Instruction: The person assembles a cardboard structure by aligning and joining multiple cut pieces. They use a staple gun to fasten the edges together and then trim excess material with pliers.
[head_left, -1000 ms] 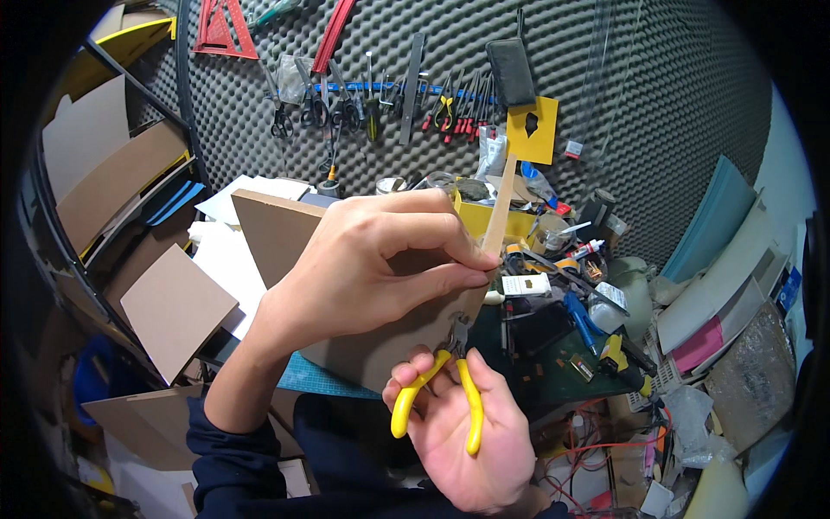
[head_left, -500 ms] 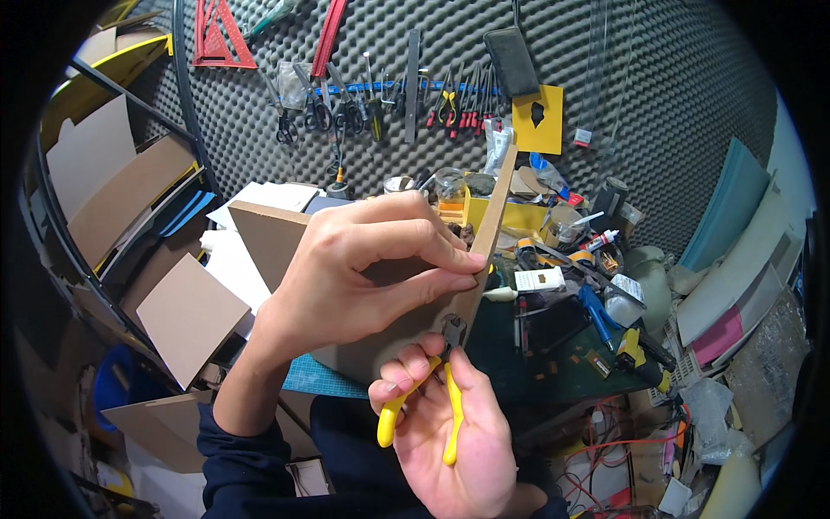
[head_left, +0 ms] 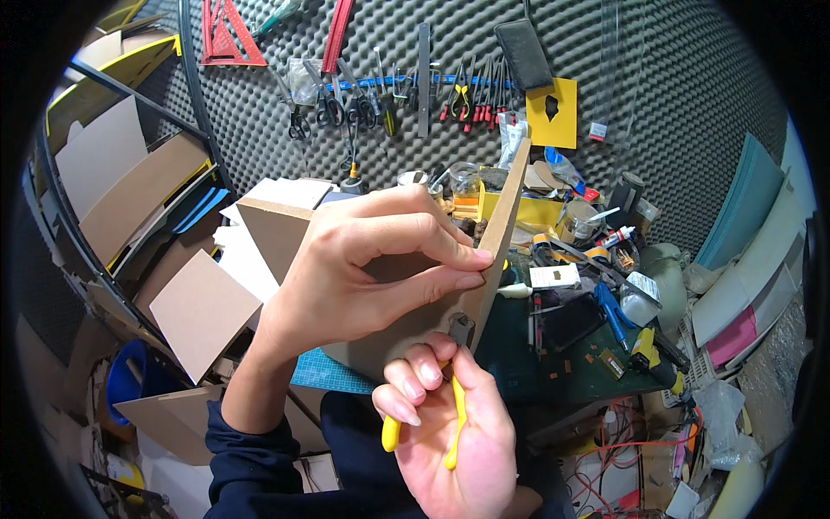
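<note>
Partly hidden behind left hand (head_left: 346, 277), cardboard panel (head_left: 497, 221), cutter jaws unclear

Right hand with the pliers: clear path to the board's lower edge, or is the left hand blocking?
Probably clear. The right hand already has the yellow-handled pliers at the board near its lower corner. The left hand pinches the board higher up, fingertips above the plier head.
</note>
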`<control>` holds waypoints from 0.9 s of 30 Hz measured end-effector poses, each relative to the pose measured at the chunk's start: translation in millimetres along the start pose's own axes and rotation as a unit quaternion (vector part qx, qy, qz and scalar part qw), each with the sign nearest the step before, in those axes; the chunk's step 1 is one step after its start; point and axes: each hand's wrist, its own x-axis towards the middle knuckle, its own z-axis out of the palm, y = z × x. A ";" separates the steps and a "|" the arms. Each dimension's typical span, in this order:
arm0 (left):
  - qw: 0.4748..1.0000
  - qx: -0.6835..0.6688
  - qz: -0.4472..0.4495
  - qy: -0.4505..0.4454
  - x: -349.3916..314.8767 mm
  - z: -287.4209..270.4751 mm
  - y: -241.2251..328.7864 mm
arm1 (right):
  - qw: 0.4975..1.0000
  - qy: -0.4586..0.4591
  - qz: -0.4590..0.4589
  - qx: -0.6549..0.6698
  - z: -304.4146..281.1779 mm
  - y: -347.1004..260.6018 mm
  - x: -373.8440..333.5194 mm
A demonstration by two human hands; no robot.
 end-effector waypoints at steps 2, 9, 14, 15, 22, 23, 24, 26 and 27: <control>1.000 -0.001 -0.001 -0.003 -0.1 -0.7 0.1 | 1.000 0.010 -0.003 -0.017 0.3 -0.3 -0.3; 1.000 0.013 -0.002 0.001 -0.7 -0.6 -0.6 | 0.994 0.047 -0.033 -0.093 2.1 5.9 0.3; 1.000 0.011 -0.005 0.004 -1.2 0.3 -0.2 | 0.994 0.040 -0.030 -0.100 0.2 3.7 0.6; 1.000 0.015 -0.008 0.004 -1.4 0.5 -0.1 | 0.994 0.037 -0.027 -0.100 -0.4 2.4 0.3; 1.000 0.000 -0.001 0.015 -2.3 1.8 -2.3 | 0.988 0.040 -0.039 -0.142 -2.8 5.0 3.3; 1.000 -0.006 -0.002 0.017 -2.6 2.1 -2.5 | 0.987 0.041 -0.037 -0.148 -2.6 4.5 3.4; 1.000 -0.012 -0.003 0.016 -2.7 2.4 -2.3 | 0.987 0.042 -0.035 -0.152 -1.6 3.3 2.8; 1.000 -0.014 -0.004 0.018 -2.8 2.9 -2.0 | 0.983 0.049 -0.036 -0.172 1.2 1.1 2.1; 1.000 -0.018 -0.004 0.021 -2.9 3.4 -1.9 | 0.979 0.054 -0.038 -0.191 3.0 -0.7 1.4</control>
